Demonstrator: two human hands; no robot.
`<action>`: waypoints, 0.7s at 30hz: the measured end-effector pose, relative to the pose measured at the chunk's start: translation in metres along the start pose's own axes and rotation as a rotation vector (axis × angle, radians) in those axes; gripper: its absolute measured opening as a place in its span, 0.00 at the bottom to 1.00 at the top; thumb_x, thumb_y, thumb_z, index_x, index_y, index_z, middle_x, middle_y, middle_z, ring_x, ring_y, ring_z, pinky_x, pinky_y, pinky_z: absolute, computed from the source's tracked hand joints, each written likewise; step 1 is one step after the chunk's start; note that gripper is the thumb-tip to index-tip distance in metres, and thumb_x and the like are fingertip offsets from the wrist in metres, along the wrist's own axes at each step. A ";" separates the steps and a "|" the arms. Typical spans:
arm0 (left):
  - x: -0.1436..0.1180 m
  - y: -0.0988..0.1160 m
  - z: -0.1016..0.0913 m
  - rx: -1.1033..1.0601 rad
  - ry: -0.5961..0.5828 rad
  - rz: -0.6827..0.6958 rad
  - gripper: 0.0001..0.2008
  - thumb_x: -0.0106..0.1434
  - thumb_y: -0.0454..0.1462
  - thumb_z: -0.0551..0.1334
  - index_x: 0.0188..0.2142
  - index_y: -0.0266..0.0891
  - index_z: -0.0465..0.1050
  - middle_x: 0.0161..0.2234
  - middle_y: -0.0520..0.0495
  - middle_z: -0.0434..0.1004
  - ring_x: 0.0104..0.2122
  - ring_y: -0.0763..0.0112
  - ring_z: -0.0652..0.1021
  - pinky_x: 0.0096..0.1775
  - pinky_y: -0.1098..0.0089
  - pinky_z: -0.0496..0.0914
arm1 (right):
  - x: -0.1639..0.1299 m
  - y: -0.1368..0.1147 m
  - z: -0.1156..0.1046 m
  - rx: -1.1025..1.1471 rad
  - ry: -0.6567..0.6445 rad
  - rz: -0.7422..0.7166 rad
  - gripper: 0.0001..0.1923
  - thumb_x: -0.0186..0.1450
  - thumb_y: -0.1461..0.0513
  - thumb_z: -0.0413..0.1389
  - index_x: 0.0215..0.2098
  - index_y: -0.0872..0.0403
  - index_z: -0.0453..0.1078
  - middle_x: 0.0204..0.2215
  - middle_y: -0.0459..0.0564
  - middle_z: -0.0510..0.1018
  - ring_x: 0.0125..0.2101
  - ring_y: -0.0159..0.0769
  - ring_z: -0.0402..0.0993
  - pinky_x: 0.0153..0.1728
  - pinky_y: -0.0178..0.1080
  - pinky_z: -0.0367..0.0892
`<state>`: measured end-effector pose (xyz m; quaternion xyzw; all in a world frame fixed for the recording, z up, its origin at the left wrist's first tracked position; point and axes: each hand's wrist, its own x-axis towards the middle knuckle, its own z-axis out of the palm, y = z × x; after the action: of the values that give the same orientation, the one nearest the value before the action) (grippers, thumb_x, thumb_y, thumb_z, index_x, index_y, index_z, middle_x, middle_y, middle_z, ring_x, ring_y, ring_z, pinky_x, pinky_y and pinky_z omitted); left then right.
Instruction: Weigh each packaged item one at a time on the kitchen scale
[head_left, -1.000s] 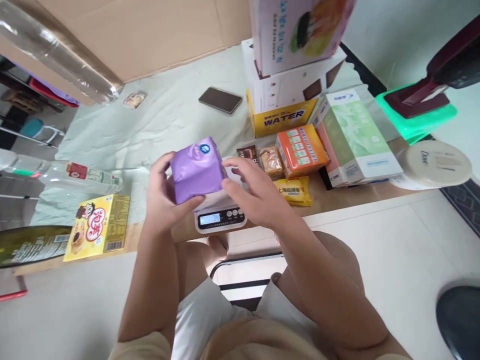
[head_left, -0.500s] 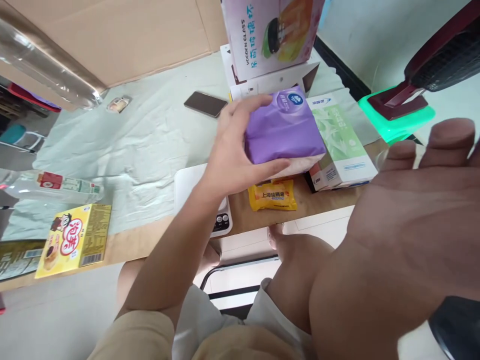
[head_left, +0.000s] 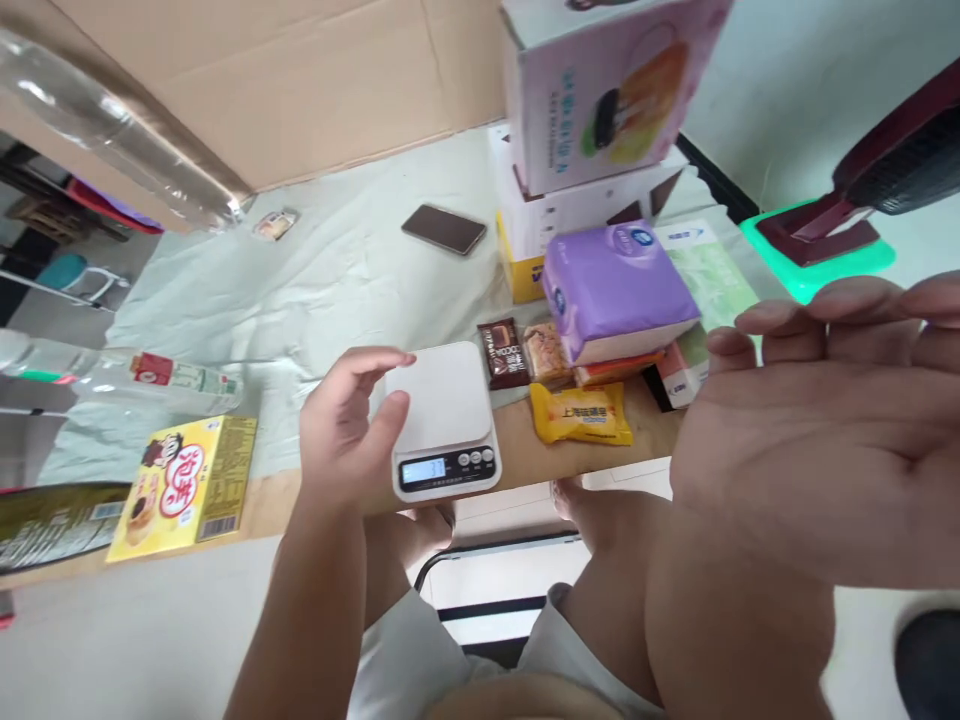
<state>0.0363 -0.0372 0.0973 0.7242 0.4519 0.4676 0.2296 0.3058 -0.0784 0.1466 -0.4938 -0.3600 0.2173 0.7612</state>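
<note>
We see the left hand (head_left: 352, 425), thumb and fingers parted, beside the left edge of the digital scale (head_left: 442, 395); our right hand (head_left: 832, 440) is released. The purple tissue pack (head_left: 619, 285) tops an orange box (head_left: 622, 369); pale cloth (head_left: 352, 280) spreads behind.

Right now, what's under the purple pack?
Under the purple pack: an orange box, only a strip of it showing; the rest is covered. Can't tell whether the pack also touches the green box.
</note>
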 end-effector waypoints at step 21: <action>-0.131 -0.067 -0.194 0.290 0.623 -0.787 0.15 0.62 0.47 0.71 0.46 0.48 0.81 0.50 0.42 0.81 0.54 0.48 0.78 0.63 0.40 0.70 | -0.211 0.040 0.220 -0.401 -1.416 0.248 0.14 0.66 0.55 0.59 0.50 0.47 0.73 0.54 0.51 0.80 0.55 0.44 0.77 0.51 0.49 0.75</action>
<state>-0.1852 -0.1360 0.0738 0.3504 0.7968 0.4721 0.1399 0.0023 -0.0756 0.0956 -0.4020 -0.7385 0.4979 0.2124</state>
